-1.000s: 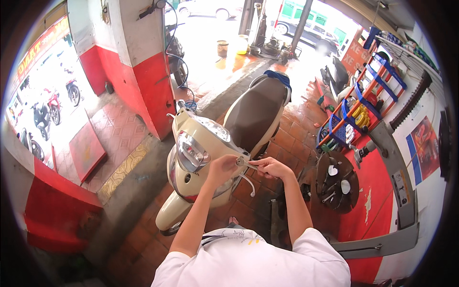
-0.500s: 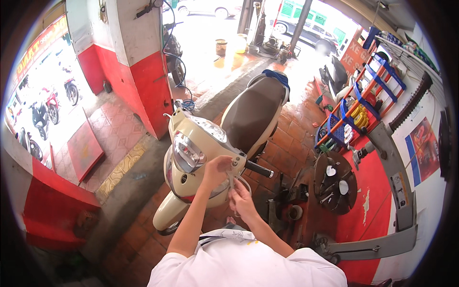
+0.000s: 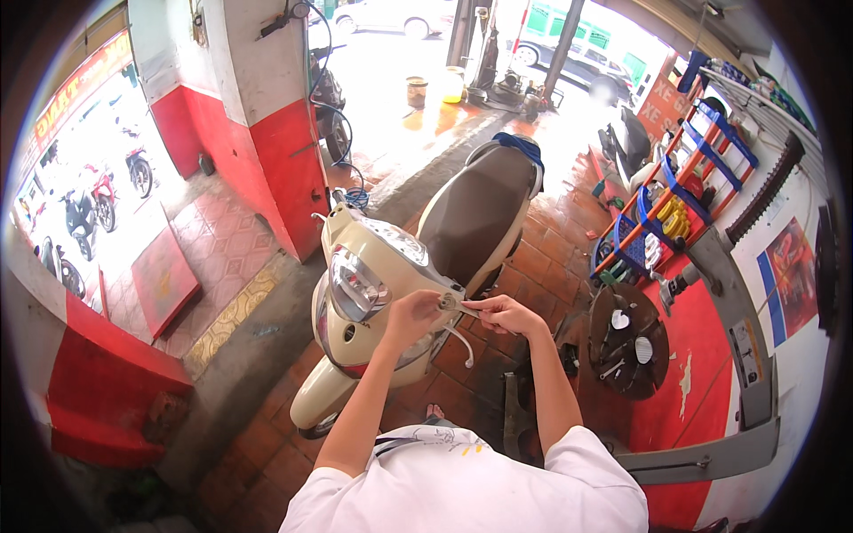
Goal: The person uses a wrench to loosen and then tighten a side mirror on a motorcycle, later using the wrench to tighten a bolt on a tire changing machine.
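A cream scooter (image 3: 306,391) with a brown seat (image 3: 475,200) stands in front of me. My right hand (image 3: 511,315) pinches a silver wrench (image 3: 468,308), held nearly level at the handlebar cover by the right grip. At the wrench's far end, my left hand (image 3: 413,318) has its fingers bent in against the cover. What those fingertips hold, if anything, is too small to make out. Just below the wrench hangs the silver brake lever (image 3: 462,345). The headlight (image 3: 357,284) is left of my left hand. My right hand and forearm hide most of the handlebar grip.
To the right, a round dark tray (image 3: 653,382) carries small parts and tools. Behind it stands an orange and blue rack (image 3: 671,191). A grey curved arm (image 3: 751,355) is near the right wall. A red and white pillar (image 3: 284,169) rises at the left.
My right hand has lifted and moved right, swinging the wrench from pointing downward to nearly level. My left hand stays by the handlebar cover. The whole view has shifted slightly.
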A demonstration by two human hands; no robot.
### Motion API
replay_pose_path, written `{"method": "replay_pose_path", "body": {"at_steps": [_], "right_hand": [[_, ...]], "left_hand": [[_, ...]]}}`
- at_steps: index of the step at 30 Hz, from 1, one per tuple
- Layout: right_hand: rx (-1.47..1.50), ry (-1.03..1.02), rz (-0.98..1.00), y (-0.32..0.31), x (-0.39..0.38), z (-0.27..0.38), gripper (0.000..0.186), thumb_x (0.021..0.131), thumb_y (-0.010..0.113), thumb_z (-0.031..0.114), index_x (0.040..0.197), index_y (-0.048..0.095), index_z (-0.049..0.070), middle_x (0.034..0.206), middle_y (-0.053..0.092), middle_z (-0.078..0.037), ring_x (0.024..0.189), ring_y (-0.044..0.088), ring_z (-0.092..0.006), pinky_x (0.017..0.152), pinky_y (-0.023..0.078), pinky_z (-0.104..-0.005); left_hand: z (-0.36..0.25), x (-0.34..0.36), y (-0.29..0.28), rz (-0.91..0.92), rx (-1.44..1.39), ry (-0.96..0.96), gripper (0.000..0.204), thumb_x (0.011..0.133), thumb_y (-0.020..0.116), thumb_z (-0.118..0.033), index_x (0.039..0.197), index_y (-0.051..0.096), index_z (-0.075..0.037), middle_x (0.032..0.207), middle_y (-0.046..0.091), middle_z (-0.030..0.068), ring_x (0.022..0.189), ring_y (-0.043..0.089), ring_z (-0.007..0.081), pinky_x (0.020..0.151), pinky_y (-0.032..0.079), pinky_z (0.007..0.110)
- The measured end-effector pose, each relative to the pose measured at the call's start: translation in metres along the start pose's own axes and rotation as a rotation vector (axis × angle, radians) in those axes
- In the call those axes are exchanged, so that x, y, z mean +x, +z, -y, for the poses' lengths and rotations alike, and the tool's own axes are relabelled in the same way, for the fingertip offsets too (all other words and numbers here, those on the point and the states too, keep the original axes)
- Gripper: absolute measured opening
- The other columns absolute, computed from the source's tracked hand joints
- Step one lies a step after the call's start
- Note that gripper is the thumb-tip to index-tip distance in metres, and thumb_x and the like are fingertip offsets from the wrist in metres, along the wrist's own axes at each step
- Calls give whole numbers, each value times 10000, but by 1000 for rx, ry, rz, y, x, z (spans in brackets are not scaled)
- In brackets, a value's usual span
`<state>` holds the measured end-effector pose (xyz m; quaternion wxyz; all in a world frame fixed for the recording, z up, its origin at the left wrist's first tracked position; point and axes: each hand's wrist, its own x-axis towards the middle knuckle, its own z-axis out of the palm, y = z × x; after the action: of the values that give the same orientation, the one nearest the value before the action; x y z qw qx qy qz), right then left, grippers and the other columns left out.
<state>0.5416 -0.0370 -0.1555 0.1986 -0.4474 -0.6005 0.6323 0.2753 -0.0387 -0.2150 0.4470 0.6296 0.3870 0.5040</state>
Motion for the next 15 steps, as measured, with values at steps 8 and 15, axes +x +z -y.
{"method": "replay_pose_path", "body": {"at_steps": [8,15], "right_hand": [[-48,54,16,-1,9,0,587,889,479,-61,1412,609,173,687,498,34,539,384,-46,475,355,-223],[179,-54,-415,114,-11,-22,591,972,510,13,1544,412,127,766,618,-32,581,571,-83,520,472,-242]], "left_hand": [[3,-2,1,-6,-60,-20,327,808,730,81,1122,682,4,1053,745,98,1006,710,160,913,566,301],[-1,-3,2,-17,-92,-46,353,790,746,83,1128,681,4,1047,743,94,971,707,157,892,568,299]]}}
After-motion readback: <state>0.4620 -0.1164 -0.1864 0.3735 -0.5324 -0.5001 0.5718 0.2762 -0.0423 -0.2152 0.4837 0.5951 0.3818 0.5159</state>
